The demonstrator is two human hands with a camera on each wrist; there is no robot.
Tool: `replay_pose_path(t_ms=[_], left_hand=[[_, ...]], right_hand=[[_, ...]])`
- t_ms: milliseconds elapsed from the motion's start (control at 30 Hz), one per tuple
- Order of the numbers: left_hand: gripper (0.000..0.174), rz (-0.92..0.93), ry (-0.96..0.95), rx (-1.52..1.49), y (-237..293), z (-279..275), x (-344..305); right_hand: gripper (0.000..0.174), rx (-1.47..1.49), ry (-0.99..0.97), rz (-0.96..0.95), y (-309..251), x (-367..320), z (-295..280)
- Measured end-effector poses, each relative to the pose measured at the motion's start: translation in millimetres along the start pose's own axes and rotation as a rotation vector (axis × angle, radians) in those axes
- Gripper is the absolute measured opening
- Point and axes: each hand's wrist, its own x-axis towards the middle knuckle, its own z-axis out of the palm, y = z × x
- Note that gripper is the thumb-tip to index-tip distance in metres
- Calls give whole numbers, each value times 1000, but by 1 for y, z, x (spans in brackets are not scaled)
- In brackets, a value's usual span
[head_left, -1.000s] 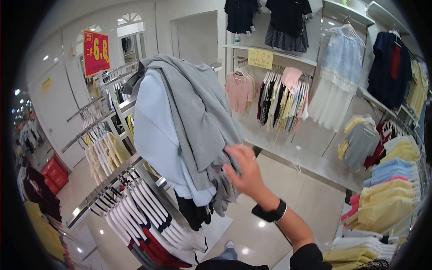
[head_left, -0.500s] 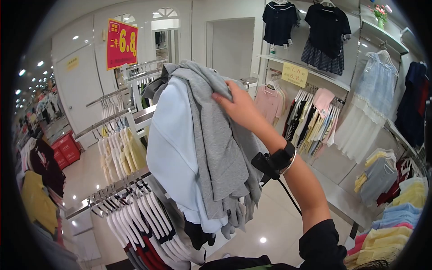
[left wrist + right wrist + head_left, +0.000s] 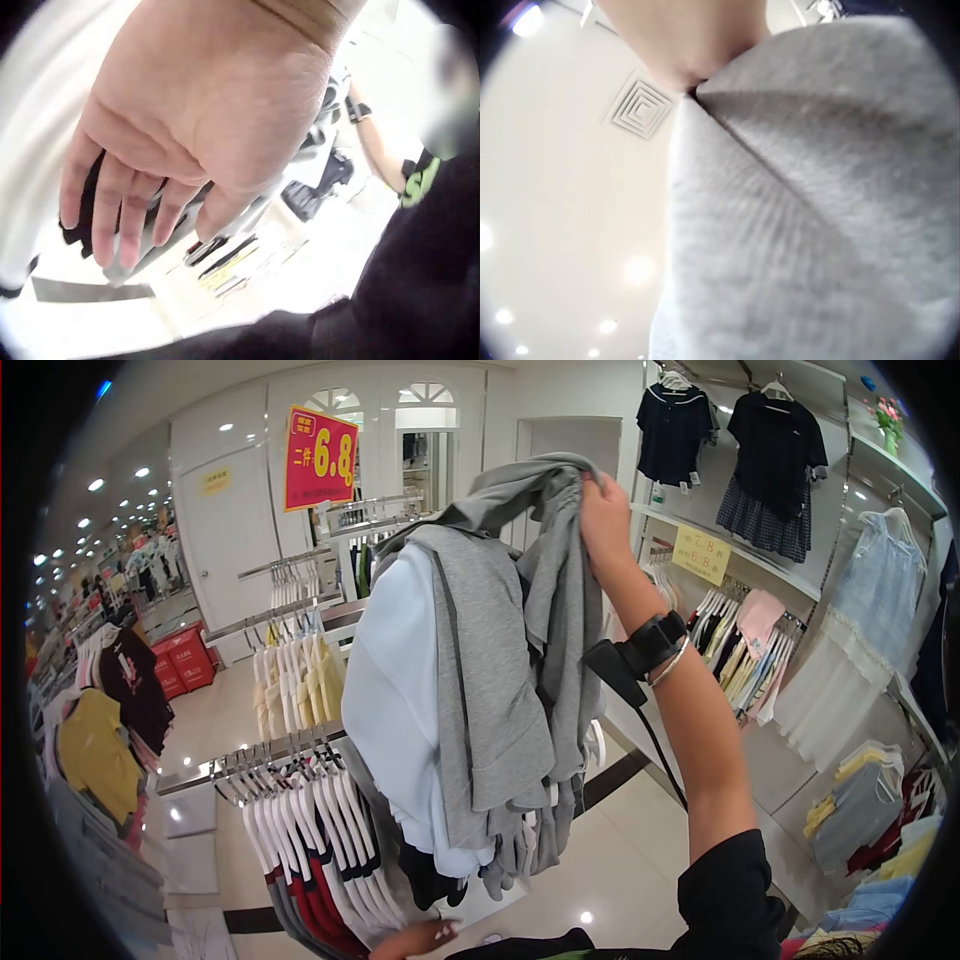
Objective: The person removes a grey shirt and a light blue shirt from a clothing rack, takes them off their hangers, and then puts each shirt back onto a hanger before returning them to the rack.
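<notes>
A grey knit garment [image 3: 490, 650] drapes over the heap of clothes on the rack, beside a pale blue sweatshirt [image 3: 392, 690]. My right hand [image 3: 607, 525] grips a bunched upper part of the grey cloth and holds it raised at the heap's right side. In the right wrist view, the grey fabric [image 3: 810, 210] gathers into deep folds at the hand [image 3: 697, 45]. Low in the head view is my left hand [image 3: 418, 938], near the white-hangered clothes. The left wrist view shows this hand [image 3: 195, 120] with its fingers loosely extended and nothing held.
A metal rail [image 3: 290, 752] carries several white hangers [image 3: 345, 830] with garments to the left of the heap. Behind stands a red price sign [image 3: 320, 458]. Wall racks with dresses and shirts line the right, including a pale blue dress [image 3: 868, 600]. Red boxes [image 3: 185, 658] sit at the left.
My right hand has moved from the garment's lower right side up to its top and lifted a bunched part. The left hand has come into view at the bottom. The head view has shifted left.
</notes>
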Motion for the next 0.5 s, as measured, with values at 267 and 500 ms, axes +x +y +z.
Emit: replay_pose_path(t_ms=[267,500], left_hand=[[39,-65,64,100,92,-54,31],[37,146,-311,31,129,-71,40]], right_hand=[[25,358,111,-85,-36,12,-77],[26,273,226,134,-95,-51,-166]])
